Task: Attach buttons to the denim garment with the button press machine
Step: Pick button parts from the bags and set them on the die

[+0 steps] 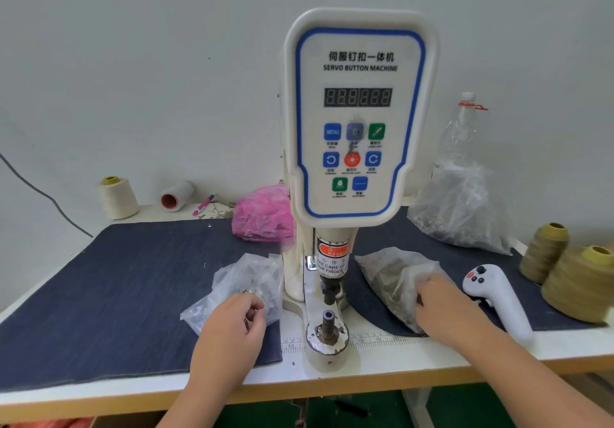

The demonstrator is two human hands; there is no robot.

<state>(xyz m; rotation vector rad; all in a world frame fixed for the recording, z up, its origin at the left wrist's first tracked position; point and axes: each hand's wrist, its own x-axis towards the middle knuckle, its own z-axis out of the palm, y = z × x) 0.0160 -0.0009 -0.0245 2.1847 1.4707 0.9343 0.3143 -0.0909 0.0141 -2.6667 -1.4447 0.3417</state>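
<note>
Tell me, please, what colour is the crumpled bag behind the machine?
Pink bag, shown in the head view.

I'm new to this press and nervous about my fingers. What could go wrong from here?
Both hands work close to the die: the left hand at the clear bag, the right hand in the other bag, either side of the lower die. A stray finger under the punch could get crushed. Loose bags might also drift onto the die.

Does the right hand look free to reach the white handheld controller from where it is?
Probably yes. The right hand grips a clear bag, and the controller lies just to its right on the denim, nothing between them.
</note>
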